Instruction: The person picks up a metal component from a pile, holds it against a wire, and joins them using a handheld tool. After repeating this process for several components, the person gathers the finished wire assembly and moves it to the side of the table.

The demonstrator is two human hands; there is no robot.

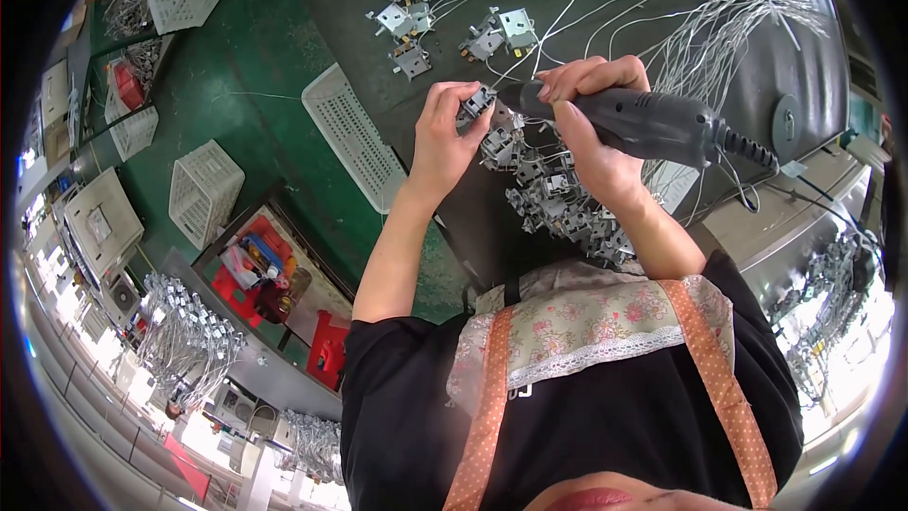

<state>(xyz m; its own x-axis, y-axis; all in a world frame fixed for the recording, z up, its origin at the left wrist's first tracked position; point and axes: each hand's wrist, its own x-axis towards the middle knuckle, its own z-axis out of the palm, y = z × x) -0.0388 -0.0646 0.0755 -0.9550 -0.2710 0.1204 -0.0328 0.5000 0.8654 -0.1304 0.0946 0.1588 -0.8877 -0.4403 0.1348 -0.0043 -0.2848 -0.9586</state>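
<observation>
Between the fingertips of my left hand [441,137] is a small metal thermostat-like switch part [476,102], with a thin wire running from it. My right hand [598,123] wraps round a dark grey electric screwdriver [653,121], which lies nearly level with its cord trailing right. The tool's narrow tip meets or nearly meets the part; the exact contact is too small to tell. Just below my hands lies a heap of similar metal parts [558,191] on the dark table [331,0]. More such parts [405,24] lie farther off, their silvery wires [681,0] gathered into a bundle at right.
A white perforated basket [355,137] stands at the table's left edge. Another white crate [205,191] is on the green floor. A tray of red and blue items [270,270] sits at lower left. A round dark disc [785,123] lies on the table at right.
</observation>
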